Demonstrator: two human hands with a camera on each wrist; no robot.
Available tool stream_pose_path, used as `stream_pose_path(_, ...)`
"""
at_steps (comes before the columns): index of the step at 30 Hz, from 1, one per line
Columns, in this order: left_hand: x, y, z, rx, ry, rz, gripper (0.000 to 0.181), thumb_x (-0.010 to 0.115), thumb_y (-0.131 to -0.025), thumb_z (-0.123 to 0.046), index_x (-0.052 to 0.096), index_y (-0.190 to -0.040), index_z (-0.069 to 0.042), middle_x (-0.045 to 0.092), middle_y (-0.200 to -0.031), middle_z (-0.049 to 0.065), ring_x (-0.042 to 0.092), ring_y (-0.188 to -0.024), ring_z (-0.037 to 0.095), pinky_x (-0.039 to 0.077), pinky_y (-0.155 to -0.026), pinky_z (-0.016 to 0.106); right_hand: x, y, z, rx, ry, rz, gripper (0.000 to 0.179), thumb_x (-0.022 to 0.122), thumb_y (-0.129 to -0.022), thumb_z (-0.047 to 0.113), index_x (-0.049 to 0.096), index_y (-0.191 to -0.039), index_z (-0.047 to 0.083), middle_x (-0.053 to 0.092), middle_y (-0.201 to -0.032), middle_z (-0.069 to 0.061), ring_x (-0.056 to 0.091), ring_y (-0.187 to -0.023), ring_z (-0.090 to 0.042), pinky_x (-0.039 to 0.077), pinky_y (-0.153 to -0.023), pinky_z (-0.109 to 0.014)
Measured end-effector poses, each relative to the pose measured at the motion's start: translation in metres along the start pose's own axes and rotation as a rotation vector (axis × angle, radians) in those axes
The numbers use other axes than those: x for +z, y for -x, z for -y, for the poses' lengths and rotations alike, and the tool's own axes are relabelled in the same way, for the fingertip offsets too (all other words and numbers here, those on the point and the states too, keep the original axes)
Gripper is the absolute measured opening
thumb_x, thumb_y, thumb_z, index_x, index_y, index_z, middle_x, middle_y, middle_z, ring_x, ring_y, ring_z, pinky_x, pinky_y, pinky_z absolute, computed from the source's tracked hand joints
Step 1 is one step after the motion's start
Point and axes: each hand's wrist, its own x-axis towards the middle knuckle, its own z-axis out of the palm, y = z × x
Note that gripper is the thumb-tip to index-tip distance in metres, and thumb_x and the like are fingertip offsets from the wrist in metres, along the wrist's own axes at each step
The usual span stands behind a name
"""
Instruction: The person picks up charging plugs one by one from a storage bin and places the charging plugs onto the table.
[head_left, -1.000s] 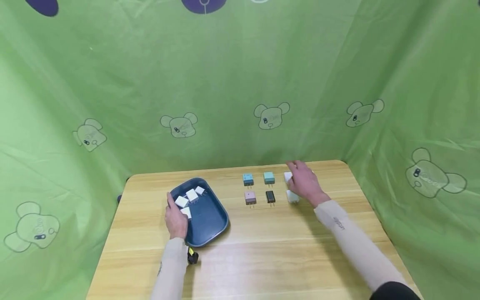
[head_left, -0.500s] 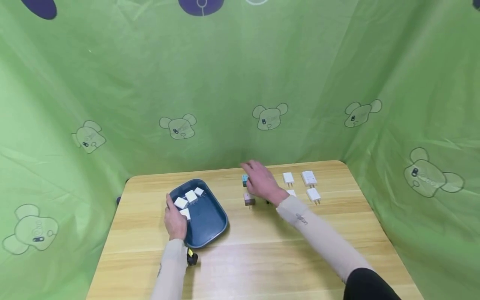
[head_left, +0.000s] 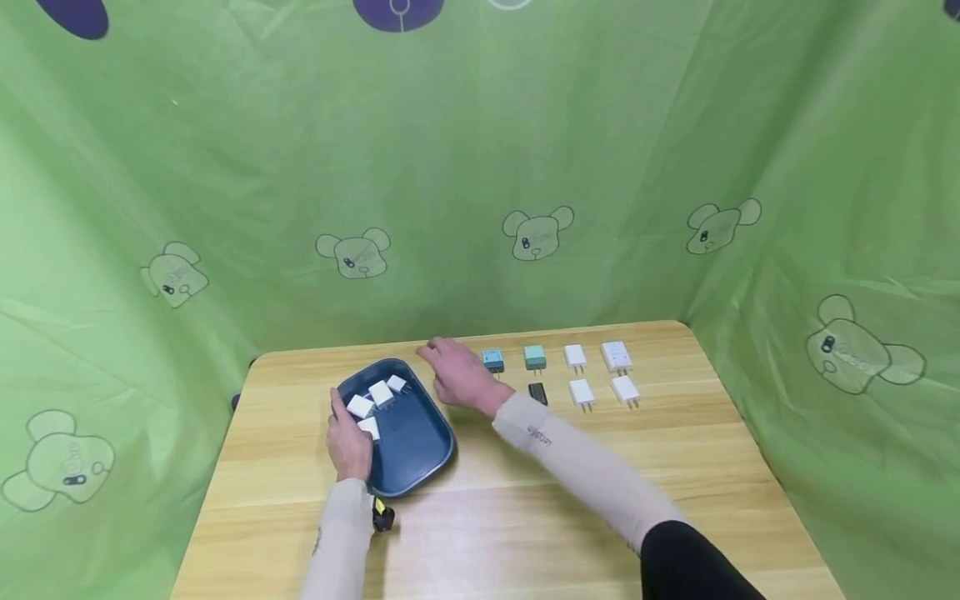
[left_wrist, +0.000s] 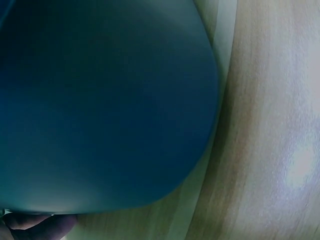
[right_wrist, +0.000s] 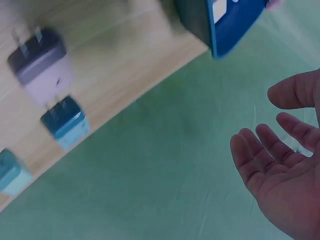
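Note:
My left hand (head_left: 349, 443) holds the left rim of a dark blue tray (head_left: 416, 475); in the left wrist view its fingertips (left_wrist: 47, 227) show at the tray's edge. Several white charger plugs (head_left: 381, 393) lie in the tray's far left part. Just right of the tray, my right hand (head_left: 467, 379) hovers over the table, nothing in it, fingers loosely bent in the right wrist view. A pink and dark charger (right_wrist: 47, 70), hidden by the right hand in the head view, stands near a blue charger (head_left: 492, 360).
Right of the hand, a teal charger (head_left: 535, 357), a black charger (head_left: 537, 393) and several white chargers (head_left: 617, 356) sit in two rows on the wooden table (head_left: 525, 508). A green curtain (head_left: 450, 150) hangs behind the far edge.
My right hand has swept left over the chargers, from the white ones to beside the tray, uncovering the white and teal ones. The left hand and tray stay put.

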Motion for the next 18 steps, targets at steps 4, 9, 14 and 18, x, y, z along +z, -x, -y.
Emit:
stream_pose_path(4,0.000,-0.001,0.001,0.001,-0.013,-0.004,0.103,0.063,-0.079,0.012,0.012,-0.164,-0.015,0.054,-0.136,0.038,0.060,-0.113,0.056,0.051,-0.100,0.062,0.010,-0.006,0.017,-0.008,-0.010,0.078,0.060,0.063,-0.088,0.007,0.051,-0.147,0.014,0.058,-0.140,-0.010,0.058,-0.127,-0.026,0.052,-0.109,-0.039)
stream_pose_path(9,0.000,0.000,-0.001,-0.007,-0.018,0.012,0.101,0.063,-0.082,0.011,0.011,-0.164,-0.016,0.052,-0.138,0.037,0.060,-0.115,0.055,0.050,-0.101,0.062,0.020,-0.014,0.035,-0.020,-0.020,0.131,0.059,0.062,-0.091,0.010,0.050,-0.148,0.015,0.056,-0.144,-0.011,0.056,-0.131,-0.026,0.052,-0.110,-0.039)
stream_pose_path(14,0.000,0.001,-0.001,-0.018,-0.022,0.017,0.102,0.063,-0.082,0.011,0.009,-0.165,-0.016,0.051,-0.140,0.037,0.059,-0.115,0.054,0.050,-0.101,0.062,0.033,-0.022,0.050,-0.080,0.031,0.155,0.056,0.060,-0.092,0.013,0.051,-0.148,0.015,0.057,-0.143,-0.011,0.058,-0.130,-0.025,0.053,-0.108,-0.037)
stream_pose_path(18,0.001,0.000,-0.001,-0.005,-0.026,-0.008,0.101,0.064,-0.080,0.011,0.014,-0.164,-0.015,0.054,-0.136,0.037,0.060,-0.113,0.055,0.050,-0.099,0.062,0.044,-0.027,0.060,-0.100,0.060,0.200,0.058,0.061,-0.093,0.016,0.050,-0.150,0.018,0.056,-0.145,-0.010,0.057,-0.132,-0.026,0.052,-0.109,-0.036)
